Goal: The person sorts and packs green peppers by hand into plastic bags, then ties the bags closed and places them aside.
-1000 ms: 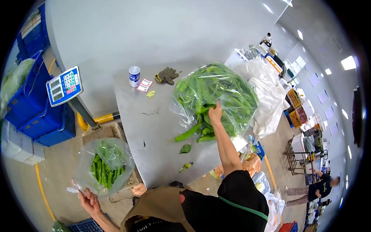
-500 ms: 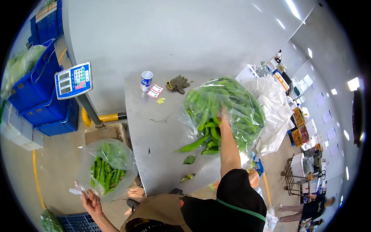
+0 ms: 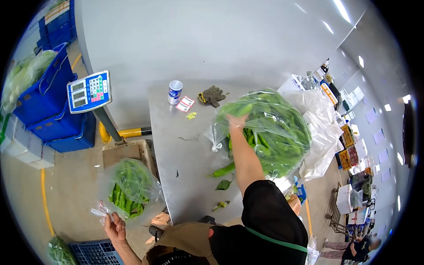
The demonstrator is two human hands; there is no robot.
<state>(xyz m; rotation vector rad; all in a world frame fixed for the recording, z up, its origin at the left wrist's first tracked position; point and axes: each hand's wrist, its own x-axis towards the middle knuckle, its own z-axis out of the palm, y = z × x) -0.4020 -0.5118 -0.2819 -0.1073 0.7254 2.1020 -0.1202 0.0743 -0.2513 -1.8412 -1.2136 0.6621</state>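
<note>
At the lower left, my left hand (image 3: pixel 115 227) has its fingers curled on the gathered edge of a clear plastic bag (image 3: pixel 152 187). Long green peppers (image 3: pixel 126 198) lie inside that bag, over the scale. My right hand (image 3: pixel 237 120) reaches across the metal table into the mouth of a large clear bag (image 3: pixel 287 132) full of green peppers. Plastic and peppers cover its fingertips, so what they grip is hidden. A loose pepper (image 3: pixel 223 170) pokes out below this bag, near a green leaf (image 3: pixel 223 185) and a small pepper scrap (image 3: pixel 219 206).
The scale's display (image 3: pixel 89 92) stands on a post left of the metal table (image 3: pixel 176 150). A can (image 3: pixel 175 92), a label sheet (image 3: pixel 185 104) and a dark glove (image 3: pixel 212 96) lie toward the wall. Blue crates (image 3: pixel 48 84) are stacked at left. A person (image 3: pixel 357 248) is at far right.
My right hand has moved left and away from me, from the peppers to the bag's left side. Plastic now covers more of the peppers there. My left hand stays at its bag.
</note>
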